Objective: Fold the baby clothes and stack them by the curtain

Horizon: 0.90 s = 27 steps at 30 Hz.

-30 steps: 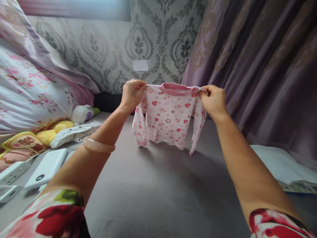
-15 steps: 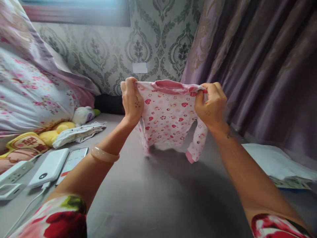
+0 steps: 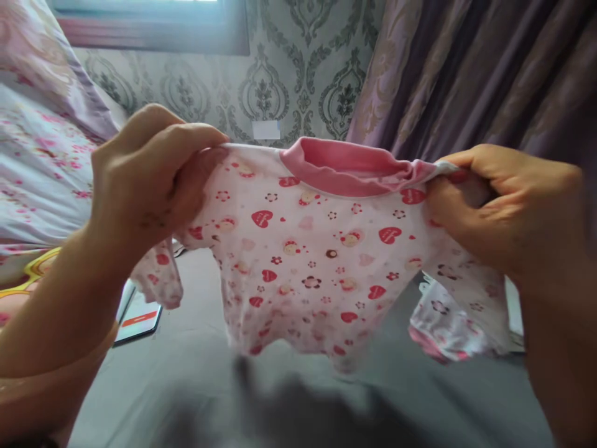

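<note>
A small white-and-pink shirt point(image 3: 308, 249) printed with red hearts, flowers and little faces hangs spread between my hands, its pink collar point(image 3: 345, 165) at the top. My left hand point(image 3: 149, 174) pinches the shoulder on the left, fingers closed. The opposite shoulder is gripped between the thumb and fingers of my right hand point(image 3: 504, 205). Both sleeves dangle below my hands, each ending near the grey sheet point(image 3: 196, 386). The hem hangs above the sheet, slightly blurred.
A phone point(image 3: 140, 320) lies on the sheet at the left, partly behind my left arm. Beyond it are a yellow printed item point(image 3: 41, 267) and floral fabric point(image 3: 41, 168). Purple curtains point(image 3: 448, 74) hang at the right, and patterned wallpaper point(image 3: 308, 68) covers the back wall.
Both hands have come closer to the camera and moved farther apart, bringing the shirt with them. It now looks much larger and hides more of the bed. Both hands still grip its shoulders.
</note>
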{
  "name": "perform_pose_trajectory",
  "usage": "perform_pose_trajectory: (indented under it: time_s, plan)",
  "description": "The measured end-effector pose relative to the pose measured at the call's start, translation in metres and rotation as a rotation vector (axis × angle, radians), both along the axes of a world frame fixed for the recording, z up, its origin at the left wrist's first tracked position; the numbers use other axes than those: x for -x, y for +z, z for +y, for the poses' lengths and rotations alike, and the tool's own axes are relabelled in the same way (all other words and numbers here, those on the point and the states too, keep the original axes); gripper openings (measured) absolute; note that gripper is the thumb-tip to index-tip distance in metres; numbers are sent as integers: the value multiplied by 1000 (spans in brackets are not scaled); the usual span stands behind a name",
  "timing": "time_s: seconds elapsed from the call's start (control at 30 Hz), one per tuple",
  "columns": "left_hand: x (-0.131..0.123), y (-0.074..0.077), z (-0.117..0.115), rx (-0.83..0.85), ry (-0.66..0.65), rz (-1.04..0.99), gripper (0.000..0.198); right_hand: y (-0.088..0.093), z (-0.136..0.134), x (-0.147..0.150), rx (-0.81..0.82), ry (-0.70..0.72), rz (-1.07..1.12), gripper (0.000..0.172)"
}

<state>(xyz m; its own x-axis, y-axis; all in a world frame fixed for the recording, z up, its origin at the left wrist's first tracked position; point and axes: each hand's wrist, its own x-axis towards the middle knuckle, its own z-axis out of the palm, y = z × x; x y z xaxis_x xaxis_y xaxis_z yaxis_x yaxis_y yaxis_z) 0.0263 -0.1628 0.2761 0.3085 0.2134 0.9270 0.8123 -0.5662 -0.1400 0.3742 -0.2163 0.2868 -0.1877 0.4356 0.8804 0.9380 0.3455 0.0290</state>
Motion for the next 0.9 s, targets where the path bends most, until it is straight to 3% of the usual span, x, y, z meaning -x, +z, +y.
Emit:
perform_pose_trajectory:
  time_s: [0.1,0.2,0.3,0.47,0.57,0.67,0.9]
  plan:
    - [-2,2,12,212,-78,40,28,-6,16,-4,200,-4,85,14]
    - [-8,-25,47,423,-173,122,32,-35,49,-10,479,20,141,13]
    - [-15,-83,91,728,-202,242,37,-87,87,-15,670,14,99,16]
    - [-27,-192,144,946,-125,328,38,-184,132,-13,894,-160,-7,21]
    - [-31,-230,155,990,-90,336,39,-221,144,-11,936,-176,-67,23]
    - [-32,-245,162,1030,-85,343,40,-240,153,-11,950,-176,-74,22]
    - [-33,-255,188,1069,-101,352,40,-260,179,-20,985,-143,-70,22]
